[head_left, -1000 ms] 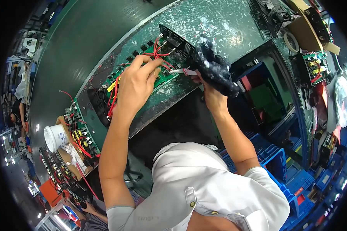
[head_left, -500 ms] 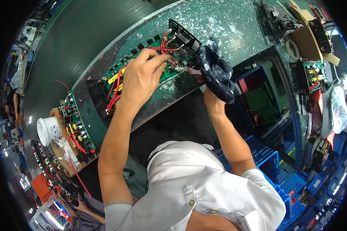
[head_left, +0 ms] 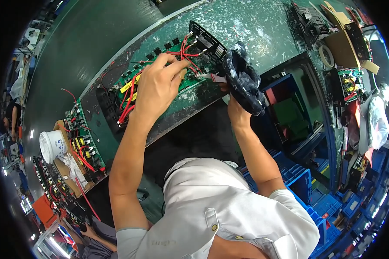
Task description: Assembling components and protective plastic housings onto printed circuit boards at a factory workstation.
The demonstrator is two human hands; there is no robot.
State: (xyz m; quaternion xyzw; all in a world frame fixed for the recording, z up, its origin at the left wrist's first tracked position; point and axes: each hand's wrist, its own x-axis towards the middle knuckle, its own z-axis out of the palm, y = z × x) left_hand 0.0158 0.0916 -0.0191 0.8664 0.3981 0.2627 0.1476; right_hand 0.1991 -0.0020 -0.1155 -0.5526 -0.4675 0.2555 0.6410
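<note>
My left hand (head_left: 160, 86) is closed over a long green circuit board (head_left: 186, 86), its thumb and fingertips pinched together at the red wires (head_left: 195, 67). What exactly they grip is hidden by the fingers. Beside the board's right end, my right hand (head_left: 224, 87) is closed around a dark, white-smeared cloth (head_left: 245, 82), which covers most of the hand. A small white strip-like piece (head_left: 217, 78) with red marks sticks out from it toward the wires. Next to the cloth, a black slotted panel (head_left: 208, 42) stands at the board's end.
A white bucket (head_left: 52, 146) and more wired boards (head_left: 84, 146) lie at left. To the right are a tape roll (head_left: 326, 56), a cardboard box (head_left: 343, 47) and a dark-framed opening (head_left: 289, 108). Blue crates (head_left: 300, 185) stand below right. Another person's arm (head_left: 97, 235) shows at lower left.
Both hands stay almost where they were. The dark cloth and the white piece have shifted very slightly; the left hand keeps its pinch at the wires.
</note>
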